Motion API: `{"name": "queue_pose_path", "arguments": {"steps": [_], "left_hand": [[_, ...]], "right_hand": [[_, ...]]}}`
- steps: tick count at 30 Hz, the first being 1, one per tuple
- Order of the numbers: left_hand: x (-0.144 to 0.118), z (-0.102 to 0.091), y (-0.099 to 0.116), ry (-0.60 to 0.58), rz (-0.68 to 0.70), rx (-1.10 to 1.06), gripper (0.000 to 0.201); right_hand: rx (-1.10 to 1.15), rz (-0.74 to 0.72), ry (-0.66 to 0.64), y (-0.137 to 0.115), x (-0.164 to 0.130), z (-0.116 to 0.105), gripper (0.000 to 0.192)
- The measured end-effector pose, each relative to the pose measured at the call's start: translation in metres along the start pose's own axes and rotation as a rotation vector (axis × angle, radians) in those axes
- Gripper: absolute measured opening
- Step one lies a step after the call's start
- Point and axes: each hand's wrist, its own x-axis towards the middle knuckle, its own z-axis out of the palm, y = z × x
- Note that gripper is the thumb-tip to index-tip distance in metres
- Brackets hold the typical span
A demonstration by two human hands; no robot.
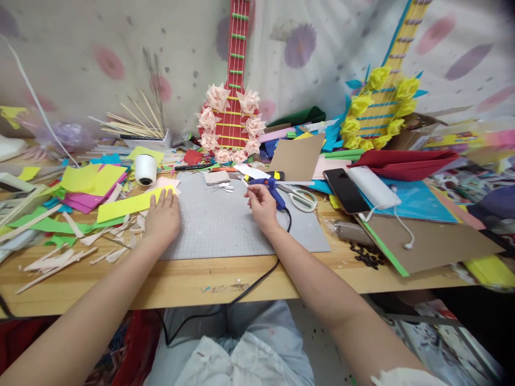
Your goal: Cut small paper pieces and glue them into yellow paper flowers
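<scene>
My left hand [163, 217] lies flat, palm down, on the left edge of a grey cutting mat [225, 228], its fingertips touching a yellow paper strip [129, 205]. My right hand [262, 206] is closed around the handle of a blue glue gun [270, 188], whose nozzle points left over the mat. The gun's black cord [257, 279] runs off the table's front edge. Small pale paper bits [222, 187] and a tan card piece [216, 176] lie at the mat's far edge.
Coloured paper sheets [90, 185] and paper scraps cover the left side. A white roll [145, 169], scissors [300, 197], a phone [345, 190], a white power bank [372, 187] and brown cardboard [426, 241] surround the mat. Two paper guitars with flowers, one red [232, 115] and one yellow [376, 115], lean against the back.
</scene>
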Motion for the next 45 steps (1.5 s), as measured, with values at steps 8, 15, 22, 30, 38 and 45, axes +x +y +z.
{"name": "queue_pose_path", "arguments": {"steps": [8,15,22,30,38,45], "left_hand": [[0.003,0.006,0.085,-0.086,0.162,-0.187,0.061],[0.01,0.008,0.031,0.076,-0.187,-0.104,0.062],[0.018,-0.021,-0.014,0.134,-0.362,-0.151,0.035],[0.031,-0.018,0.032,0.03,-0.426,-0.526,0.049],[0.046,0.004,0.039,0.079,-0.303,-0.607,0.026],[0.049,-0.006,0.045,-0.025,-0.447,-0.746,0.021]], "right_hand": [[-0.084,0.113,-0.148,0.004,-0.002,0.004,0.01],[-0.106,0.116,-0.148,0.007,-0.001,0.002,0.009],[-0.125,0.124,-0.199,0.007,-0.003,0.008,0.009],[-0.557,0.055,-0.248,-0.003,-0.001,0.005,0.013],[-0.75,-0.042,-0.267,-0.005,0.006,0.022,0.012],[-0.838,0.057,-0.311,-0.017,0.014,0.012,0.026]]}}
